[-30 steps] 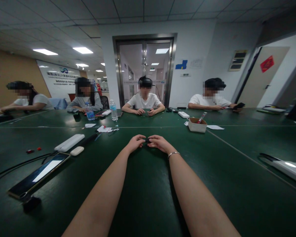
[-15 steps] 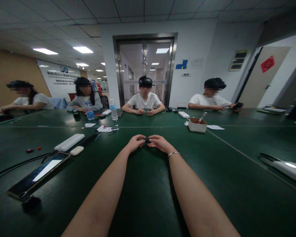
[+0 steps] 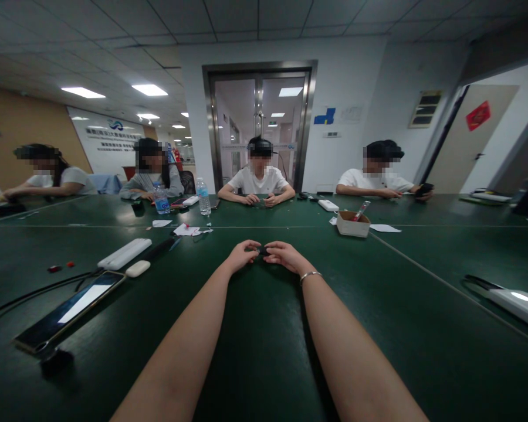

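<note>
The green table (image 3: 264,351) bears a phone (image 3: 77,308), papers (image 3: 187,230), two bottles (image 3: 203,198) and a box (image 3: 353,227).

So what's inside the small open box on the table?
In the box, a slim pale-and-red item leans, its upper end sticking out above the rim. The front wall hides its lower end, the bottom and anything lying low.

The table (image 3: 391,293) looks smooth and a little glossy; near its far edge, one bottle (image 3: 203,200) is of clear plastic; the bracelet (image 3: 310,276) is shiny metal.
</note>
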{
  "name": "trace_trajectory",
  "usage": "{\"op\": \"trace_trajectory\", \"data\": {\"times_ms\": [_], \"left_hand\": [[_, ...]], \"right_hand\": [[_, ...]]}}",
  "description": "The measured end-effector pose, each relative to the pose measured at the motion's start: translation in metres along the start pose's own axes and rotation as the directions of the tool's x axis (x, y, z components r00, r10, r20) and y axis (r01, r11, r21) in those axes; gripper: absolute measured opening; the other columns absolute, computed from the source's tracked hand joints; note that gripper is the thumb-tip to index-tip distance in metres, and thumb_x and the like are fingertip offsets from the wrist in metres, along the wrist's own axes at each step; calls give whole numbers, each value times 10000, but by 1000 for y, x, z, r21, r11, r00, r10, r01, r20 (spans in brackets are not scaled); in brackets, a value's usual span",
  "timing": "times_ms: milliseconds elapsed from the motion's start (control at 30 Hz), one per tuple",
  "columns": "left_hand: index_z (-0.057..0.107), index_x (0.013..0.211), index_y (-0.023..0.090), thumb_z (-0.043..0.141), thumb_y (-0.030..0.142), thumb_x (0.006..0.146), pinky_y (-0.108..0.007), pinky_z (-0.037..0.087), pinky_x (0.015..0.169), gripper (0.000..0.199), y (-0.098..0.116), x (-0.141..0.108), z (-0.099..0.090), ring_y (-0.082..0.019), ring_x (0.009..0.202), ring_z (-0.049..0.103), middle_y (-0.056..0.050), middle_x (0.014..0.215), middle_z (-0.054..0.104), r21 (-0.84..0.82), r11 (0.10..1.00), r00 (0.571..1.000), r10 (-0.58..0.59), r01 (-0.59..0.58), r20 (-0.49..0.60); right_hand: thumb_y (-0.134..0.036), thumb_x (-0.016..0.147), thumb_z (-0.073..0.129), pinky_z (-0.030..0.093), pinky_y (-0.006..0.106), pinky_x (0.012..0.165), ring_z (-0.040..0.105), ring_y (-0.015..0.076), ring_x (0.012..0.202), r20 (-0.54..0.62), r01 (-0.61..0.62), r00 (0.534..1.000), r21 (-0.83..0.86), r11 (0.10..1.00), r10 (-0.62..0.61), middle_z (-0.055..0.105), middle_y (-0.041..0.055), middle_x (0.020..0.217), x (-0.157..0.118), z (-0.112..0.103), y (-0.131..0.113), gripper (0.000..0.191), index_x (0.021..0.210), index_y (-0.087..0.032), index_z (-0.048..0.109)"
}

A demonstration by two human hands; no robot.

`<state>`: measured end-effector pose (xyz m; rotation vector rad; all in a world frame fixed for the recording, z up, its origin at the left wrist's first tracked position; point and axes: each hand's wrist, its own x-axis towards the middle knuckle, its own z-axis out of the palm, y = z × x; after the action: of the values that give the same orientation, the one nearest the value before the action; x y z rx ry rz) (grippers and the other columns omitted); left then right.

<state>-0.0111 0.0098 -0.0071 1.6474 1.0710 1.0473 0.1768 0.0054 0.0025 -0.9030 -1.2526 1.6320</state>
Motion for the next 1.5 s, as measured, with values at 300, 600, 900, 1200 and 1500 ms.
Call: {"op": "trace_trajectory", "data": {"times_ms": [300,600,900,1200,1500], "left_hand": [[607,975,126,564,247,764,-182,416,514,247,-5,6,1,-67,586,507,-45,807,590,-37,997,998,-64,64,-13],[605,1016,141,612,108,673,-181,432,546,344,9,-4,0,-60,611,515,-63,913,597,-9,1000,1000,-27,27,-16],[609,942,115,543,184,751,-191,415,522,213,5,1,2,-65,548,501,-7,678,560,-53,996,997,-71,70,-5],[616,929,113,529,239,779,-191,407,520,214,-3,6,1,-63,541,507,-19,694,578,-63,995,997,-74,75,21],[600,977,130,582,255,746,-207,440,557,263,-2,4,3,-72,595,534,-45,813,590,-67,995,997,-70,71,18]], "right_hand": [[-51,758,631,579,218,614,692,149,620,-10,-7,1000,10,1000,7,683,81,753,-1,1,-1,197,944,-92,577],[-60,755,637,580,232,635,695,158,634,-20,-5,1000,17,1000,5,679,92,792,-2,2,-1,208,952,-94,578],[-44,779,603,577,209,619,696,153,636,-11,-2,1000,22,1000,3,678,91,779,-2,2,-2,180,950,-86,566],[-38,782,599,576,219,634,696,156,630,-17,-5,1000,24,1000,6,680,96,771,-1,2,-1,188,961,-82,561],[-43,769,619,575,212,617,695,158,629,-15,-9,1000,23,1000,9,681,90,756,-4,4,-3,203,961,-80,565]]}}
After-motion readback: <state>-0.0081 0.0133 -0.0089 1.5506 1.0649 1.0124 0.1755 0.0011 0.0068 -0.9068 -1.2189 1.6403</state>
